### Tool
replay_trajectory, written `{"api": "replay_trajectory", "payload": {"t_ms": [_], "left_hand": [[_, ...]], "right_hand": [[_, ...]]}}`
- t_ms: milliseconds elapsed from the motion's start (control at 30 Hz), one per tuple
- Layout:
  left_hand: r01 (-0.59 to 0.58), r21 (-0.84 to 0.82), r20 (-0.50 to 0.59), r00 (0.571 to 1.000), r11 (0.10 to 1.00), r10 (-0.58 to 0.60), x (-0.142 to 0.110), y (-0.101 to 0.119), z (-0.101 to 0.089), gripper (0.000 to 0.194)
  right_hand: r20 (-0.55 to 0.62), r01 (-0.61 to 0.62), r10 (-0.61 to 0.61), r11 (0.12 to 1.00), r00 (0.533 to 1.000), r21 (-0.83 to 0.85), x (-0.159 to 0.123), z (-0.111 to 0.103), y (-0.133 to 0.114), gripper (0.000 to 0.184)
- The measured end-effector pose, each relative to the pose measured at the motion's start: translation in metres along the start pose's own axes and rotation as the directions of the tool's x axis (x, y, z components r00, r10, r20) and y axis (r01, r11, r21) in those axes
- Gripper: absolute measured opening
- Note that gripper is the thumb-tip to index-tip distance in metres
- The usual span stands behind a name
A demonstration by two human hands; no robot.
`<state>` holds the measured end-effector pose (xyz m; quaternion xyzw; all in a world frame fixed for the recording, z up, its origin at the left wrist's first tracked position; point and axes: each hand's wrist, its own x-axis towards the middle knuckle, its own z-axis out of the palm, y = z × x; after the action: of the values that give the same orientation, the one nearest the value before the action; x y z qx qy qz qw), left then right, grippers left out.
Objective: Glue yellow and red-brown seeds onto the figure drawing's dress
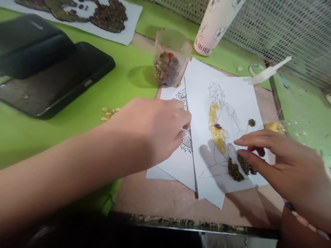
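Note:
A drawing of a robed figure (232, 103) lies on white paper, partly filled with yellow grains (219, 136) and clusters of dark green seeds (234, 170). My left hand (157, 129) is over the paper's left edge, with its fingers curled together; whatever they may hold is hidden. Under it, a second sheet with a scaly line drawing (186, 143) shows in part. Just above the green seeds, my right hand (287, 158) has its thumb and forefinger slightly apart, nothing visible between them. A beaded bracelet (301, 220) circles that wrist.
A clear cup of mixed seeds (167, 67) stands behind the sheets, near a pink flowered bottle (214, 27). At right are a white nozzle (271, 71) and a bag with yellow contents (275, 127). Left are a black device (51, 65), loose kernels (105, 110) and a panda seed picture (129, 29).

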<state>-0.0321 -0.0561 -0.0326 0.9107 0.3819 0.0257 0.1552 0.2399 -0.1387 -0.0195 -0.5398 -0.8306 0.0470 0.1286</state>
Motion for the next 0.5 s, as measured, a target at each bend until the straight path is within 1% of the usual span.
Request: {"api": "replay_trajectory", "payload": {"t_ms": [100, 167, 267, 300, 367, 433, 500], "left_hand": [[-0.09, -0.026, 0.026, 0.996, 0.996, 0.09, -0.003, 0.001, -0.002, 0.018], [-0.145, -0.04, 0.069, 0.987, 0.989, 0.147, -0.006, 0.004, -0.004, 0.017], [-0.169, -0.028, 0.126, 0.977, 0.985, 0.171, -0.01, 0.009, -0.01, 0.017], [-0.164, -0.019, 0.124, 0.978, 0.986, 0.165, -0.011, 0.01, -0.012, 0.017], [-0.139, 0.009, 0.082, 0.987, 0.99, 0.138, -0.013, 0.01, -0.015, 0.019], [-0.1, 0.055, 0.023, 0.995, 0.993, 0.099, -0.015, 0.008, -0.019, 0.02], [-0.078, 0.09, -0.002, 0.997, 0.993, 0.079, -0.016, 0.005, -0.021, 0.021]], "right_hand": [[-0.03, 0.024, -0.024, 1.0, 0.999, -0.005, 0.0, 0.001, -0.004, 0.011], [-0.029, 0.085, -0.085, 0.996, 0.996, -0.008, 0.001, 0.004, -0.01, 0.012], [-0.004, 0.173, -0.173, 0.985, 0.985, 0.005, 0.004, 0.007, -0.024, 0.013], [0.01, 0.195, -0.195, 0.981, 0.981, 0.007, 0.005, 0.007, -0.031, 0.012], [0.055, 0.213, -0.213, 0.977, 0.976, -0.001, 0.01, 0.008, -0.045, 0.009], [0.101, 0.231, -0.227, 0.973, 0.969, -0.026, 0.016, 0.009, -0.057, 0.013], [0.13, 0.271, -0.262, 0.961, 0.956, -0.061, 0.025, 0.012, -0.066, 0.018]]}}
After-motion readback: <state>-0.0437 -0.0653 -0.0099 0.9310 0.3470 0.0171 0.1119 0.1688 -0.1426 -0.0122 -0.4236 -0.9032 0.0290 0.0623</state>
